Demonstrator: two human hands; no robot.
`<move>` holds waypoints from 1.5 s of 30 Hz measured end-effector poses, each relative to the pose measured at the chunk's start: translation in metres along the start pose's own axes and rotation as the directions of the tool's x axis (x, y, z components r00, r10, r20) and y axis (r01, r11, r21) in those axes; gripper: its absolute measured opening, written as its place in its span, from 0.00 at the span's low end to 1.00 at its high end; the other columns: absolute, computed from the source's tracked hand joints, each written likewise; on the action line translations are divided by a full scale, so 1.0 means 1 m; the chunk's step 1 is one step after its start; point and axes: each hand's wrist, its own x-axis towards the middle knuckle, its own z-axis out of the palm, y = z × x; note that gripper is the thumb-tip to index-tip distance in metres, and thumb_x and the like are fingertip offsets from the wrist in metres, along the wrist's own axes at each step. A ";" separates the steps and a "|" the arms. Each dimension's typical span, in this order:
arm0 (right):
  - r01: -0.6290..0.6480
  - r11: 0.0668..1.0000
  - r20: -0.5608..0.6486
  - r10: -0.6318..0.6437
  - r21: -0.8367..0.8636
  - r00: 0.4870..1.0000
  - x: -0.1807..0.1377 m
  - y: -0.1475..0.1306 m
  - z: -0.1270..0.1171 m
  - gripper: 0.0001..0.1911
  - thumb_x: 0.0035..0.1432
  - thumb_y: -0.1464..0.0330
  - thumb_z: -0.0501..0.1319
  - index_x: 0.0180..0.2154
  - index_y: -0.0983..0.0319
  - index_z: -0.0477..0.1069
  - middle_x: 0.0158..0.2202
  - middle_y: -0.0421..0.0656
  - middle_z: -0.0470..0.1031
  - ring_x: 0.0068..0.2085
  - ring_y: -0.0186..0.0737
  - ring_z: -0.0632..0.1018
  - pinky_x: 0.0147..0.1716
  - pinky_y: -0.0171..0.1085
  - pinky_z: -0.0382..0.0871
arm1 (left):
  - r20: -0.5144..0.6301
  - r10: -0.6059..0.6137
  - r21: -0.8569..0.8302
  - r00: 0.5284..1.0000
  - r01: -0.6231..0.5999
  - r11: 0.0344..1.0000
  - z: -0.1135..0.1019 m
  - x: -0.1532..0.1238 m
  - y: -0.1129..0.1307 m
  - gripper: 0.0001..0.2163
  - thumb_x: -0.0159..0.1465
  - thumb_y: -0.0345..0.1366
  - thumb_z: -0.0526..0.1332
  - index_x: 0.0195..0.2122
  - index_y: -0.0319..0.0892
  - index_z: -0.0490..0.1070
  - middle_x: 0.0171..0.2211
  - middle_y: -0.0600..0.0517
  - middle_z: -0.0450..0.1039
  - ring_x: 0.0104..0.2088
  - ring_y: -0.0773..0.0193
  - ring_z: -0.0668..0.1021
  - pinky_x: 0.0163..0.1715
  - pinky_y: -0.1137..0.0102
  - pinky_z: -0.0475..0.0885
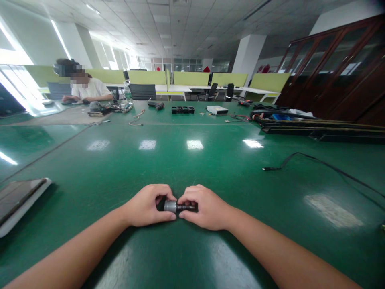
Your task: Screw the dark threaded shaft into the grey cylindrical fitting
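Note:
Near the front of the green table (168, 160), a small grey metal cylinder with a dark stepped shaft (171, 206) lies sideways between my hands. My left hand (148, 204) is closed around its thick grey end, thumb below and fingers above. On the other side, my right hand (207, 206) pinches the thin dark shaft, its thumb and forefinger beside the cylinder's right face. The fingertips of the two hands almost meet. My fingers hide the cylinder's left end and part of the shaft.
A tablet-like slab (24, 200) lies at the left edge. To the right runs a black cable (313, 157); behind it are long dark bars (315, 128). Along the back stand a black part (183, 109), a white box (217, 110) and a power tool (155, 104). A person (87, 88) sits far left.

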 end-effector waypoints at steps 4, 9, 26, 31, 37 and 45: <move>0.009 1.000 -0.005 -0.009 -0.006 1.000 0.000 0.000 0.000 0.10 0.54 0.68 0.69 0.40 0.61 0.77 0.32 0.40 0.75 0.34 0.37 0.73 0.38 0.37 0.61 | 0.000 -0.001 0.004 1.000 0.001 1.000 0.000 0.001 0.000 0.11 0.56 0.40 0.70 0.35 0.40 0.74 0.30 0.55 0.70 0.30 0.65 0.71 0.30 0.73 0.61; 0.021 1.000 -0.006 -0.021 0.017 1.000 -0.001 0.001 0.000 0.08 0.56 0.67 0.68 0.39 0.61 0.77 0.31 0.39 0.75 0.34 0.36 0.74 0.39 0.37 0.61 | 0.007 0.003 -0.002 1.000 -0.003 1.000 -0.001 0.001 0.001 0.10 0.56 0.39 0.69 0.36 0.40 0.74 0.31 0.55 0.71 0.31 0.65 0.72 0.31 0.73 0.61; 0.014 0.999 -0.036 -0.012 0.050 0.999 -0.001 0.005 0.001 0.05 0.53 0.69 0.69 0.34 0.62 0.77 0.27 0.38 0.73 0.30 0.34 0.72 0.36 0.35 0.62 | 0.030 -0.032 -0.013 0.999 0.032 0.999 -0.004 0.001 0.004 0.10 0.56 0.39 0.69 0.33 0.40 0.73 0.28 0.56 0.67 0.29 0.66 0.68 0.29 0.73 0.59; 0.001 0.999 -0.046 0.001 0.044 0.999 -0.003 0.007 -0.001 0.04 0.50 0.71 0.69 0.32 0.62 0.76 0.26 0.37 0.72 0.29 0.33 0.72 0.35 0.35 0.62 | 0.037 -0.045 -0.038 0.998 0.046 0.998 -0.005 0.001 0.003 0.09 0.55 0.38 0.69 0.32 0.40 0.72 0.28 0.57 0.66 0.29 0.66 0.68 0.29 0.73 0.59; -0.057 0.993 -0.055 0.063 0.101 0.996 -0.007 0.024 -0.014 0.04 0.46 0.75 0.67 0.28 0.63 0.74 0.23 0.36 0.68 0.25 0.31 0.68 0.26 0.32 0.59 | 0.034 -0.064 -0.063 0.997 0.066 0.996 -0.007 0.000 0.000 0.10 0.55 0.38 0.70 0.30 0.40 0.70 0.28 0.57 0.65 0.29 0.66 0.68 0.29 0.73 0.60; -0.078 0.987 -0.041 0.085 0.137 0.996 -0.008 0.022 -0.016 0.03 0.46 0.75 0.66 0.26 0.64 0.74 0.23 0.36 0.67 0.24 0.30 0.67 0.24 0.30 0.58 | 0.022 -0.082 -0.077 0.996 0.083 0.994 -0.006 0.001 0.001 0.10 0.54 0.37 0.70 0.30 0.40 0.69 0.28 0.58 0.65 0.28 0.67 0.68 0.29 0.74 0.60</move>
